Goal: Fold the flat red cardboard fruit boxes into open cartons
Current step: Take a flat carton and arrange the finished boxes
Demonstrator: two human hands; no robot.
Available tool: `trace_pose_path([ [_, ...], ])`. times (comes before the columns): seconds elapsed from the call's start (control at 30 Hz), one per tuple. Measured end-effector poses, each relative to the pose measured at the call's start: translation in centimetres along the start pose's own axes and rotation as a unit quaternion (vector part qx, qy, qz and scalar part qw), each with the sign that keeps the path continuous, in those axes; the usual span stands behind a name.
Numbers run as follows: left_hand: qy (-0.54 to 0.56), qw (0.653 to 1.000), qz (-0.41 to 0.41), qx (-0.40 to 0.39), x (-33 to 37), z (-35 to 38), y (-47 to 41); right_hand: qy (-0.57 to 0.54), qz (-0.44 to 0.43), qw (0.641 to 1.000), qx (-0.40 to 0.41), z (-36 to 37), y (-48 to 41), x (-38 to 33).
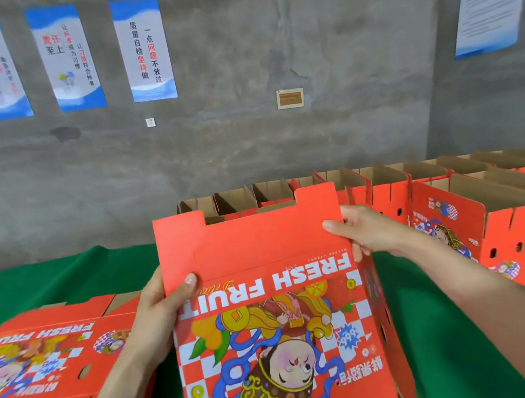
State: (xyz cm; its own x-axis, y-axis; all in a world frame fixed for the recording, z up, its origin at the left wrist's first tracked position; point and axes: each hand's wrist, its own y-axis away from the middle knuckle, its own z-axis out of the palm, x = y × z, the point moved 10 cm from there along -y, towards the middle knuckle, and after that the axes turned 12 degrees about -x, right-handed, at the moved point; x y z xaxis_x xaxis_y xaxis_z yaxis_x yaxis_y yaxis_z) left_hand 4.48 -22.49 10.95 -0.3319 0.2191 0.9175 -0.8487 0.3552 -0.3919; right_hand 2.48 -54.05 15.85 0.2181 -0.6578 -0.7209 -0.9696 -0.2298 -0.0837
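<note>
Cardboard box (274, 327) was held upright, pinched at its side edges by left hand (157, 315) and right hand (368, 233).

Green table cover (61, 282), grey concrete wall (246, 149), blue-and-white posters (144, 49)

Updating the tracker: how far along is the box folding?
Done: a row of open cartons stands at the back right. In hand: the left hand and right hand grip the side edges of one box, held upright, partly opened. Left: flat boxes lie stacked on the left.
</note>
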Motion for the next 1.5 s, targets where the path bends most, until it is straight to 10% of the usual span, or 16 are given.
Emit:
trace_pose_path([
  [0.2,-0.092,0.983,-0.132,-0.088,-2.7,-0.7,-1.3,-0.154,-0.096,0.979,0.094,-2.2,1.5,-1.5],
  [0.57,-0.215,0.959,-0.187,0.000,-2.2,-1.9,-2.6,-0.122,-0.174,0.965,0.155,-1.2,5.4,-1.4],
  [1.03,-0.215,0.929,-0.099,0.285,-5.2,-1.5,1.9,-0.058,0.028,0.984,0.164,3.1,6.9,7.0],
  [1.2,-0.197,0.930,-0.078,0.302,-6.0,0.1,2.7,-0.091,0.071,0.952,0.282,1.9,8.1,8.7],
  [1.5,-0.193,0.949,-0.083,0.236,-6.4,1.3,2.0,-0.062,0.134,0.962,0.230,2.4,6.1,10.4],
])
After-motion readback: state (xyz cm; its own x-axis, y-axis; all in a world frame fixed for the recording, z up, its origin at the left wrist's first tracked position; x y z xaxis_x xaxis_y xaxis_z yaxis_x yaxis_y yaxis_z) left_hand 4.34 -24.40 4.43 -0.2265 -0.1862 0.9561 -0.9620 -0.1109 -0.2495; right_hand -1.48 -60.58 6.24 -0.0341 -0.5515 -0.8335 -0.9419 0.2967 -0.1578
